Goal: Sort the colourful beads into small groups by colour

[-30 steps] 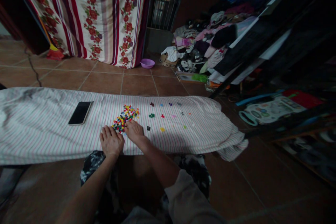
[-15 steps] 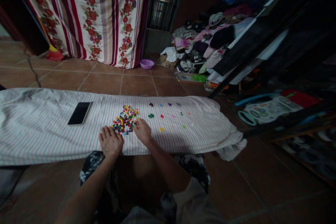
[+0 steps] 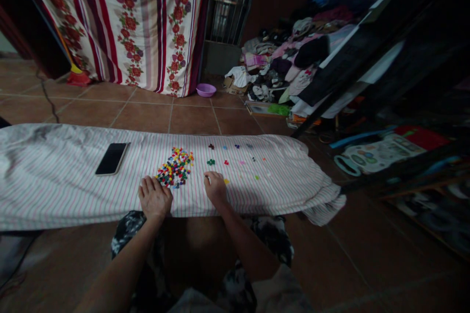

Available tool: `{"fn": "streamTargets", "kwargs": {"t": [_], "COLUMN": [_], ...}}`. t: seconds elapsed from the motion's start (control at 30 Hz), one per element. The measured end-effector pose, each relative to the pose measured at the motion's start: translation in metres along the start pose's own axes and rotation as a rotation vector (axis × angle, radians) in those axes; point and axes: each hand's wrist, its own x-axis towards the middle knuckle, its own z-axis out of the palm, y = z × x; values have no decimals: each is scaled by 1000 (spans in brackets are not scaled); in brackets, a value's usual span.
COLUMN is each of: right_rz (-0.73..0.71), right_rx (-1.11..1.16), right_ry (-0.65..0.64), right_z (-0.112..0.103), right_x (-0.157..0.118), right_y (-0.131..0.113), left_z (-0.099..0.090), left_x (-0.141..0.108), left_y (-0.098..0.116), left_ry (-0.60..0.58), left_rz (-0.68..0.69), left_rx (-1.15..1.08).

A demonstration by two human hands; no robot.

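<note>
A heap of small multicoloured beads [image 3: 175,168] lies on the striped cloth [image 3: 139,156]. My left hand [image 3: 155,196] rests flat at the heap's near left edge, its fingers stretched out. To the right of the heap is my right hand [image 3: 216,187], its thumb and fingertips pinched together; whatever is between them is too small to make out. Small groups sorted by colour lie beyond and beside it: green beads [image 3: 210,162], red beads [image 3: 226,162], dark brown beads [image 3: 211,146] and yellow beads [image 3: 226,181], the yellow ones partly hidden by my right hand.
A phone [image 3: 112,159] lies on the cloth to the left. More tiny groups, among them pink beads [image 3: 242,162] and light green beads [image 3: 257,177], spread to the right. A purple basin [image 3: 206,90] and a pile of clothes [image 3: 286,54] are on the floor beyond.
My right hand has moved right, away from the bead heap, to beside the yellow beads, still pinched. My left hand has stayed in place.
</note>
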Motion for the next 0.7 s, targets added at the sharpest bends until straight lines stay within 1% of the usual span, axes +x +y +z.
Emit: {"fn": "streamTargets", "kwargs": {"t": [0.17, 0.43, 0.63, 0.7], "right_rz": [-26, -59, -173, -189], "right_rx": [28, 91, 131, 148], "right_ry": [13, 73, 93, 100], "right_z": [4, 7, 11, 12], "right_x": [-6, -8, -10, -10], "right_y": [2, 6, 11, 12], "left_z": [1, 4, 2, 2], "left_x": [0, -1, -1, 0], "left_y": [-1, -3, -2, -2], "left_ry": [-6, 9, 1, -2], "left_rz": [5, 4, 24, 20], "left_rx": [3, -4, 52, 54]}}
